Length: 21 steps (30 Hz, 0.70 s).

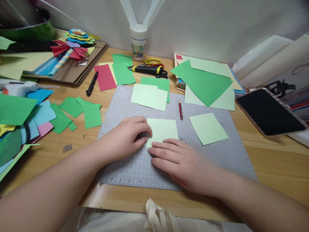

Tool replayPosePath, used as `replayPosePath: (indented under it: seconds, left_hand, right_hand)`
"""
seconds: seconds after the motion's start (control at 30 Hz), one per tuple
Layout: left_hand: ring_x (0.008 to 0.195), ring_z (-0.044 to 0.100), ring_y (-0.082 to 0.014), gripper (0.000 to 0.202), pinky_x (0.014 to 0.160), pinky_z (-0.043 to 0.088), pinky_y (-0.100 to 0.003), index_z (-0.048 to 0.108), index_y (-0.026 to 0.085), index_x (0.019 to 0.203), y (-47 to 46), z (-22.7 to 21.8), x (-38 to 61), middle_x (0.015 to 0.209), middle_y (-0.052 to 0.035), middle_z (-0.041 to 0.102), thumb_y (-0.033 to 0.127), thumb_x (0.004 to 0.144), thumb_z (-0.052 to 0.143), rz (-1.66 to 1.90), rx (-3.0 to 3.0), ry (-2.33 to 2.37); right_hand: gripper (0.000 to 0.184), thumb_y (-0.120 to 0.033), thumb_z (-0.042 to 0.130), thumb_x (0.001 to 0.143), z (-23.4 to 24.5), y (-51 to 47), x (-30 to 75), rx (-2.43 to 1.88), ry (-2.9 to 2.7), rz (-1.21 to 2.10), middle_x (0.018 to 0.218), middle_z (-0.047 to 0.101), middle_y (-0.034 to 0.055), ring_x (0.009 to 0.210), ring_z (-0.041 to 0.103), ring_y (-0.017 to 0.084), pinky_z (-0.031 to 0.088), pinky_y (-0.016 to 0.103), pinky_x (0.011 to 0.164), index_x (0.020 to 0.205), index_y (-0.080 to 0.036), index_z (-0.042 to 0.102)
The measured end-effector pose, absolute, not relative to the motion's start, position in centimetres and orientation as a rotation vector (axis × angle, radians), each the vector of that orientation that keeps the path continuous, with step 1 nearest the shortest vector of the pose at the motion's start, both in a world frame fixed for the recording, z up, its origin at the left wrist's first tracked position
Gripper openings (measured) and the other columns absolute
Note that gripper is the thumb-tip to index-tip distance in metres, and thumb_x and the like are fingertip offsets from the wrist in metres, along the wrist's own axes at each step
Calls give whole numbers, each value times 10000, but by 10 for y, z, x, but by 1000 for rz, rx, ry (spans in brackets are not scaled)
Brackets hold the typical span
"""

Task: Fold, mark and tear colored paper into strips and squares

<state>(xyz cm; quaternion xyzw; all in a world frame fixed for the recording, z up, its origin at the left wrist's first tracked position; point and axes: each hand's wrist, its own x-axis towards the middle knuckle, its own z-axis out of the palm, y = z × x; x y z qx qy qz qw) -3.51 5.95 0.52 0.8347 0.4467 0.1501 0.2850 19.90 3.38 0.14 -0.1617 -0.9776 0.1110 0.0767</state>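
Note:
A light green square of paper [163, 127] lies on the grey cutting mat [127, 174] in front of me. My left hand [131, 137] is at its left edge, with fingers curled and the thumb and index finger closed on that edge. My right hand [178, 161] lies flat over the paper's lower part, fingers stretched out and pointing left; it hides the lower right corner. To the right lies another light green paper [209, 129], turned at an angle. A short red and black pencil [180, 110] rests between the two papers.
Behind are more light green papers [149, 96], a utility knife [148, 69], paper cups [138, 45] and a black pen [92, 84]. Green scraps [92, 114] and a glue gun [19, 87] are left. A phone [271, 111] stands right, near stacked green sheets [205, 83].

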Motion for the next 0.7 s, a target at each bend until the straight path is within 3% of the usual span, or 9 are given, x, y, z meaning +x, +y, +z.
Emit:
replayPosePath:
  seconds: [0.17, 0.4, 0.7]
  left_hand:
    - [920, 561, -171, 141, 828, 431, -320, 633, 209, 929, 60, 4, -35, 959, -20, 597, 151, 851, 532, 401, 2253, 1191]
    - [915, 553, -169, 139, 834, 426, -326, 630, 210, 927, 60, 2, -35, 959, -15, 590, 153, 848, 531, 403, 2249, 1188]
    - [910, 554, -172, 136, 844, 428, -336, 629, 207, 923, 60, 2, -35, 956, -17, 595, 153, 842, 533, 409, 2251, 1185]
  right_hand:
    - [313, -141, 369, 993, 0, 39, 201, -419, -2884, 335, 1351, 608, 72, 1279, 515, 207, 416, 416, 1078, 1163, -168, 631]
    - [290, -106, 413, 975, -1, 42, 201, -381, -2866, 405, 1323, 622, 112, 1283, 513, 217, 421, 436, 1086, 1142, -135, 649]
    - [291, -118, 389, 992, -3, 47, 202, -353, -2882, 421, 1335, 615, 80, 1278, 506, 218, 400, 431, 1111, 1126, -147, 645]
